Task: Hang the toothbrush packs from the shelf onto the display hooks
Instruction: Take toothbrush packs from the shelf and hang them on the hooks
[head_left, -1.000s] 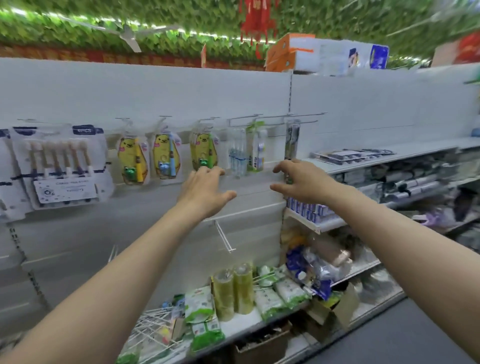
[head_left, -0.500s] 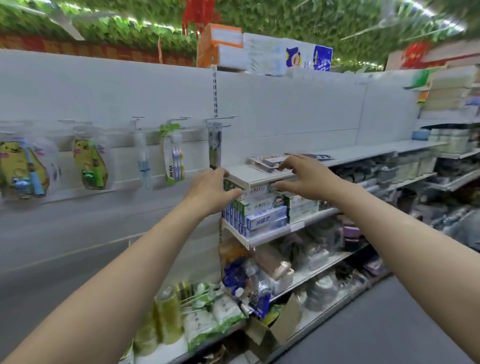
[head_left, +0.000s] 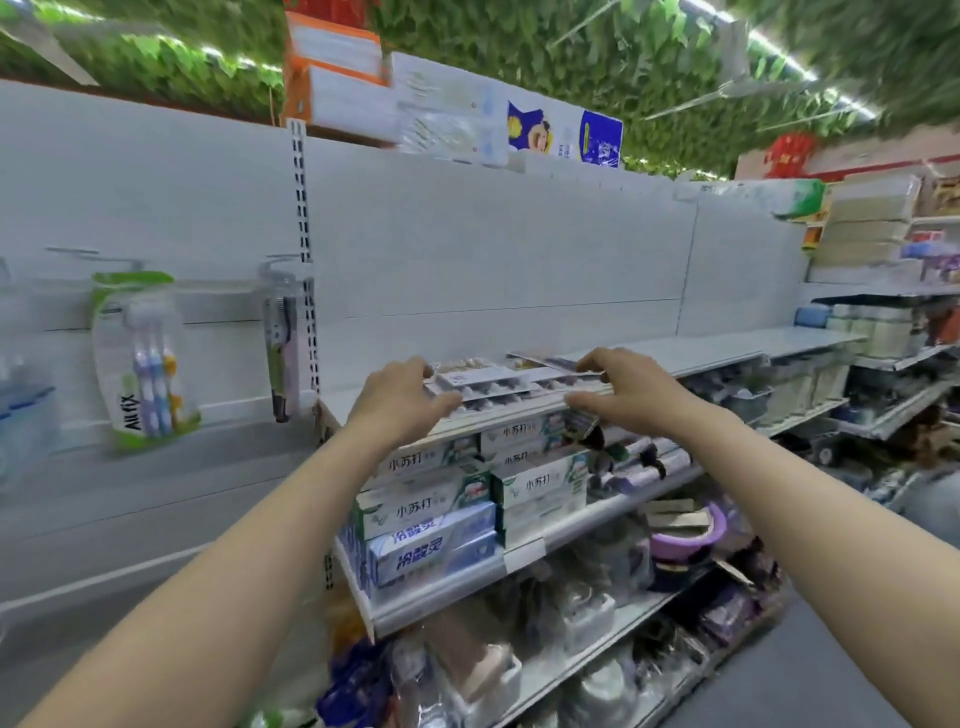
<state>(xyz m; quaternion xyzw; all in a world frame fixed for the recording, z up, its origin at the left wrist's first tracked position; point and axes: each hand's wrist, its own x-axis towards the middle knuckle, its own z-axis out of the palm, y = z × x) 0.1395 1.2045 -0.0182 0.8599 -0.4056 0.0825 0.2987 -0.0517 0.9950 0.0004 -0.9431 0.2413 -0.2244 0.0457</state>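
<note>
Both ends of the toothbrush packs (head_left: 480, 383), lying crosswise on the shelf (head_left: 701, 354) at frame centre, meet my left hand (head_left: 396, 404) and right hand (head_left: 629, 394), equally near, fingers half-curled; a firm grip I cannot tell.

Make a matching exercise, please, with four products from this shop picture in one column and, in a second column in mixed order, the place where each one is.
Things:
1. green toothbrush pack
2. flat toothbrush packs
3. toothpaste boxes
4. orange box

Places:
A. on top of the back wall
B. stacked on the lower shelf
C. hanging on a hook at the left
D. lying on the upper shelf

Pairs: 1-C, 2-D, 3-B, 4-A
</note>
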